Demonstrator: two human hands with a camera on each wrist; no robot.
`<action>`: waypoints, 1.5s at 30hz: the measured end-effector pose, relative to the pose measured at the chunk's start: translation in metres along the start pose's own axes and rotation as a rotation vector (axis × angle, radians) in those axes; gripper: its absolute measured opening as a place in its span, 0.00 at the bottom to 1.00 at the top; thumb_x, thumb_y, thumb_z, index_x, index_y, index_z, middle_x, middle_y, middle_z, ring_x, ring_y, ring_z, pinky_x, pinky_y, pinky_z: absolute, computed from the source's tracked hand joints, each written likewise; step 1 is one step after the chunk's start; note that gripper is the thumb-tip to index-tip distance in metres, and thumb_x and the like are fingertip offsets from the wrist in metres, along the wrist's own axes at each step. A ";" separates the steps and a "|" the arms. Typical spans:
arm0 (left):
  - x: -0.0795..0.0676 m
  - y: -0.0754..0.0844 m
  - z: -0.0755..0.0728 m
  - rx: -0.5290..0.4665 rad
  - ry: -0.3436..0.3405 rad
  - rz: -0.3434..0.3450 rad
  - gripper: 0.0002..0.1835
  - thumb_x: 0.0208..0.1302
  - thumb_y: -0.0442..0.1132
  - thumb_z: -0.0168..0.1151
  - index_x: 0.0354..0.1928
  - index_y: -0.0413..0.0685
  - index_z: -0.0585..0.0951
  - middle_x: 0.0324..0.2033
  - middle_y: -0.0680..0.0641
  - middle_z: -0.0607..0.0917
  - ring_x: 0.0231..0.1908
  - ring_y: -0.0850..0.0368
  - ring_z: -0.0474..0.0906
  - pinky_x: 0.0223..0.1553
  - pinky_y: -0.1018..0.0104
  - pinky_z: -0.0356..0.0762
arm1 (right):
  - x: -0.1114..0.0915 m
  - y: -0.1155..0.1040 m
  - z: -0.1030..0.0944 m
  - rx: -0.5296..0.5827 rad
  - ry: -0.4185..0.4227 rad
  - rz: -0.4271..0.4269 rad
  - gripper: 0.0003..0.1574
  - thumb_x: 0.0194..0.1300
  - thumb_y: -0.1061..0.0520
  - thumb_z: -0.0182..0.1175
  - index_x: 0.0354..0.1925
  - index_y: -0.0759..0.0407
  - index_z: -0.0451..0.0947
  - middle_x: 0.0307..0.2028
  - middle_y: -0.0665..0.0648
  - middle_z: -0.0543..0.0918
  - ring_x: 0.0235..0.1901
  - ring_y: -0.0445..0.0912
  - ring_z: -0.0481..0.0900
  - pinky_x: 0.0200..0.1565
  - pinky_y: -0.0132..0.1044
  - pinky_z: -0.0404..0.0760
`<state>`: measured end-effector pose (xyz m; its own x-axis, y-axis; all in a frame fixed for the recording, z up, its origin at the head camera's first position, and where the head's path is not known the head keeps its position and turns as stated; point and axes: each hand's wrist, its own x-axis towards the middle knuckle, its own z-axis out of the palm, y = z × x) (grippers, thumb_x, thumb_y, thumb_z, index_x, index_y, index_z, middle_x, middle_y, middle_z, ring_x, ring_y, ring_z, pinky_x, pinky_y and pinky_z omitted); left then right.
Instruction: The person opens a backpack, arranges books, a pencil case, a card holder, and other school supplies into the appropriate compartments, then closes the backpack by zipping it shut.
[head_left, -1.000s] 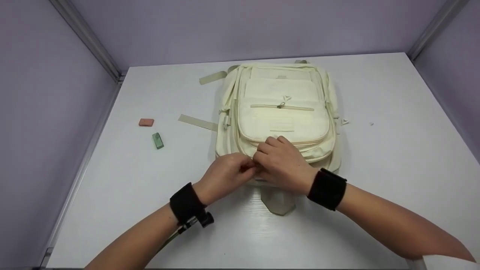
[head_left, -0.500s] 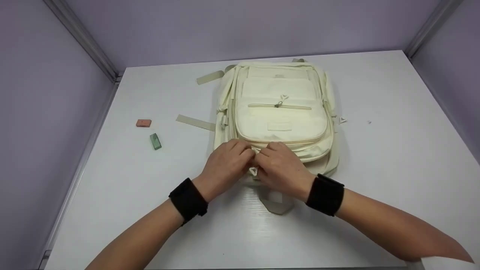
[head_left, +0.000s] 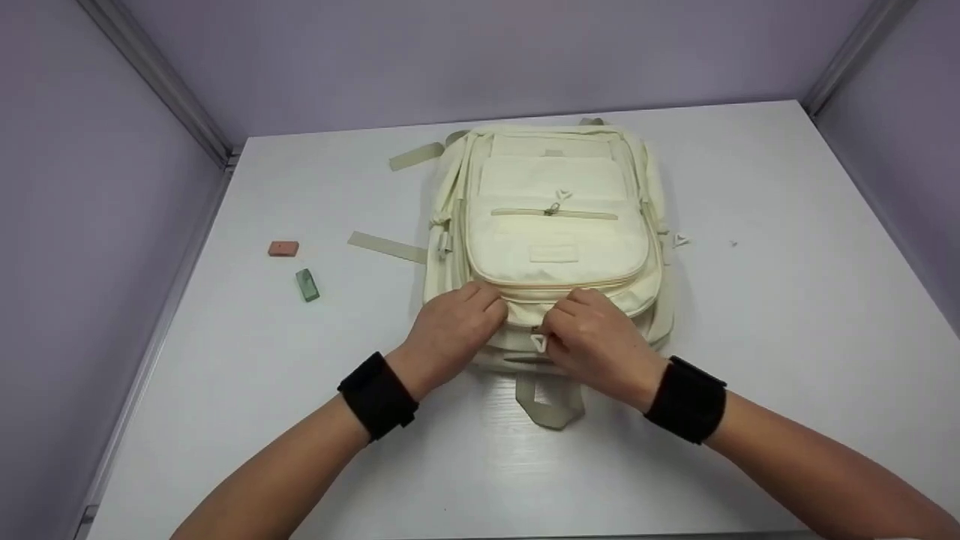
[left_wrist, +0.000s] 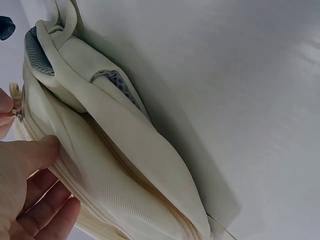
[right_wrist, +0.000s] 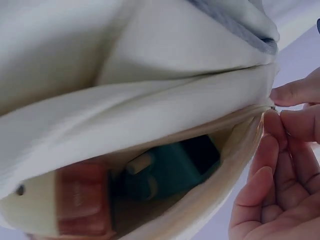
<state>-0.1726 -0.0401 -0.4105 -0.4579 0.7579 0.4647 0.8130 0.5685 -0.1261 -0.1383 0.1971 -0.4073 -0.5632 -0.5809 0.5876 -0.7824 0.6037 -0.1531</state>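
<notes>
A cream backpack (head_left: 555,180) lies front side up on the white table, its grab loop towards me. My left hand (head_left: 456,324) pinches the zipper edge near the bag's lower left, thumb on top and fingers beneath in the left wrist view. To its right, my right hand (head_left: 596,341) pinches a zipper pull, with a white triangular tag (head_left: 538,343) hanging by the fingers. The right wrist view looks into a gaping compartment. Inside sit a teal item (right_wrist: 172,167) and a red-brown and cream item (right_wrist: 82,200), their kinds unclear.
An orange block (head_left: 283,249) and a green block (head_left: 307,285) lie on the table to the left. Loose straps (head_left: 386,246) stretch out from the bag's left side. Another white triangular tag (head_left: 680,240) lies at its right side. Purple-grey walls (head_left: 480,60) enclose the table.
Both hands were together at the bag's lower left. The right hand has moved right along the zipper with the tag, away from the left hand, which has shifted slightly forward onto the edge.
</notes>
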 end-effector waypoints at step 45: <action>0.069 0.063 0.016 0.171 -0.092 0.082 0.02 0.68 0.37 0.63 0.36 0.50 0.81 0.33 0.52 0.80 0.34 0.56 0.78 0.31 0.66 0.77 | -0.048 0.026 -0.030 0.078 0.061 0.144 0.24 0.45 0.80 0.67 0.36 0.57 0.81 0.34 0.49 0.84 0.34 0.45 0.77 0.38 0.37 0.72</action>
<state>-0.1584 0.0526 -0.4002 -0.4302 0.8253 0.3657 0.7793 0.5440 -0.3110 -0.1233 0.2576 -0.4156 -0.6559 -0.4558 0.6017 -0.7142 0.6327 -0.2993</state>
